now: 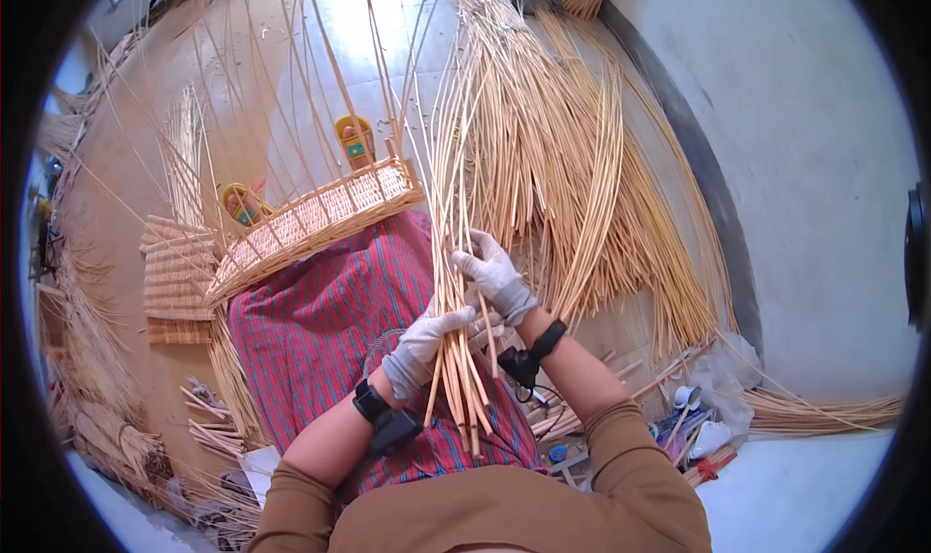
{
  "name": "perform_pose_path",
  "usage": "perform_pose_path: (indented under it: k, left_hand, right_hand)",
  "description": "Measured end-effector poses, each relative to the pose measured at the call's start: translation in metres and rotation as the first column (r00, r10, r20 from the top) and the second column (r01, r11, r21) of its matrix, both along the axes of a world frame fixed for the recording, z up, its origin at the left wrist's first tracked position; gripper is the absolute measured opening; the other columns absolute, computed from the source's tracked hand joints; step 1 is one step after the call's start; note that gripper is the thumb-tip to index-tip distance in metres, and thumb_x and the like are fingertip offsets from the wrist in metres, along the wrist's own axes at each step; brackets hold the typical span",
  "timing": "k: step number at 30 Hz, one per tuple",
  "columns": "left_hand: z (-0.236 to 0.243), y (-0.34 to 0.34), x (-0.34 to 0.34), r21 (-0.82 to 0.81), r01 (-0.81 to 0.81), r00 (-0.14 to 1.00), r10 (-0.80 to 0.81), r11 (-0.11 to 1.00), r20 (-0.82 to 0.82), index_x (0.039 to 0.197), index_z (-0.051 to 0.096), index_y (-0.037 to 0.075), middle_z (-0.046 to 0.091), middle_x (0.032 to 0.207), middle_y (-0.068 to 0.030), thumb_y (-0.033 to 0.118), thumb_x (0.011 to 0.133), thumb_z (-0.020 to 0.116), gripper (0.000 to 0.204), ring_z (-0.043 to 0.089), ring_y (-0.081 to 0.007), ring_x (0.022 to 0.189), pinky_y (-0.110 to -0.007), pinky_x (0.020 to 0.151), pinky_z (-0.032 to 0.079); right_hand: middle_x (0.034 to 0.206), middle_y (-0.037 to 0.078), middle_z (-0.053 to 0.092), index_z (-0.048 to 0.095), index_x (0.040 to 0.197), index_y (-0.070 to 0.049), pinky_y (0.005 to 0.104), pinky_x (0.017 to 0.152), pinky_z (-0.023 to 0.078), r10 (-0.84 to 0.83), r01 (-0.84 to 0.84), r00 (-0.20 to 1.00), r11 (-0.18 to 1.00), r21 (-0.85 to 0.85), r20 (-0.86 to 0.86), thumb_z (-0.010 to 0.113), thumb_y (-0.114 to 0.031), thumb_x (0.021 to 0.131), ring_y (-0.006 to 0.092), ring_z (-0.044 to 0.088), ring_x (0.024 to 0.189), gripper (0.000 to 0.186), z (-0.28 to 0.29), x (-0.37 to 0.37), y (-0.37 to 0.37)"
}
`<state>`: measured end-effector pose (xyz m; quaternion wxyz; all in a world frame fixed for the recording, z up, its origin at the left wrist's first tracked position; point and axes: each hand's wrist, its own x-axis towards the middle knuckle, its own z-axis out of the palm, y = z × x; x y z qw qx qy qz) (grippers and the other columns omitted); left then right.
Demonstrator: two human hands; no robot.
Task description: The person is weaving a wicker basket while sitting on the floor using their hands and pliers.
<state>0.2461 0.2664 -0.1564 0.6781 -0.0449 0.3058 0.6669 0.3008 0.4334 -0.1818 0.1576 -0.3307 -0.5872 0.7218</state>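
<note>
A bundle of thin, pale wicker canes (454, 377) runs over my lap, its cut ends toward me and its long tips pointing away. My left hand (427, 347), in a whitish glove, is wrapped around the bundle near the cut ends. Slightly farther up and to the right, my gloved right hand (495, 274) is closed on canes at the bundle's right side; one of these stands a little apart. How many it grips is hidden by the fingers. Beyond my knees a partly woven wicker basket (315, 216) rests tilted, with tall stakes rising from it.
A red and blue striped cloth (325, 291) covers my lap. To the right, a large heap of canes (553, 146) lies on the floor beside the wall (786, 165). A woven panel (179, 272) is at left. Tape and plastic bags (722, 388) lie near right.
</note>
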Motion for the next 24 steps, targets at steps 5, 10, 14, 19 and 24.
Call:
perform_pose_path:
  k: [5,10,14,19,24]
  left_hand:
    - [-0.004,-0.009,0.000,0.184,0.040,0.998,-0.031,0.982,-0.048,0.137,0.045,0.000,0.066,0.117,-0.0179,0.010,0.092,0.071,0.052,0.070,-0.0302,0.105,-0.040,0.093,0.060]
    - [0.002,-0.015,-0.001,0.068,0.005,0.998,0.000,0.998,-0.063,0.138,0.043,-0.001,0.065,0.116,-0.0175,0.002,0.091,0.071,0.055,0.069,-0.0283,0.106,-0.038,0.091,0.062]
    - [0.005,-0.017,-0.002,-0.003,-0.001,0.998,0.001,1.000,-0.070,0.139,0.043,0.001,0.065,0.117,-0.0144,0.001,0.091,0.070,0.055,0.071,-0.0275,0.101,-0.039,0.091,0.062]
    - [0.006,-0.019,-0.001,0.043,0.036,0.996,-0.032,0.998,-0.082,0.138,0.045,0.004,0.067,0.112,-0.0125,0.000,0.092,0.069,0.052,0.071,-0.0230,0.089,-0.036,0.080,0.063]
    - [0.023,-0.010,-0.040,-0.056,0.041,0.932,-0.058,0.998,-0.357,0.132,0.051,0.006,0.069,0.103,-0.0102,0.025,0.098,0.070,0.043,0.068,-0.0149,0.072,-0.023,0.064,0.059]
  right_hand:
    - [0.111,0.016,0.060,0.066,0.125,-0.007,0.0420,0.091,0.050,-0.165,-0.099,0.962,0.536,0.838,0.219,0.079,-0.034,0.085,0.0305,0.060,0.107,0.050,-0.013,-0.014,0.000]
    - [0.108,0.020,0.068,0.076,0.107,-0.008,0.0453,0.098,0.047,-0.001,-0.247,0.949,0.614,0.749,0.314,0.067,-0.039,0.090,0.0369,0.060,0.109,0.035,-0.031,-0.031,0.025]
    - [0.105,0.019,0.072,0.075,0.106,-0.004,0.0452,0.094,0.049,0.042,-0.276,0.948,0.604,0.747,0.317,0.060,-0.038,0.094,0.0367,0.063,0.103,0.038,-0.052,-0.046,0.032]
    - [0.093,0.015,0.073,0.075,0.100,-0.005,0.0372,0.076,0.053,0.037,-0.195,0.944,0.863,0.466,0.327,0.064,-0.035,0.093,0.0301,0.067,0.077,0.033,-0.041,-0.042,0.038]
    - [0.088,0.004,0.067,0.069,0.092,-0.005,0.0319,0.079,0.052,0.048,-0.068,0.996,0.946,-0.317,-0.071,0.062,-0.018,0.093,0.0148,0.063,0.082,0.015,0.043,0.032,0.004]
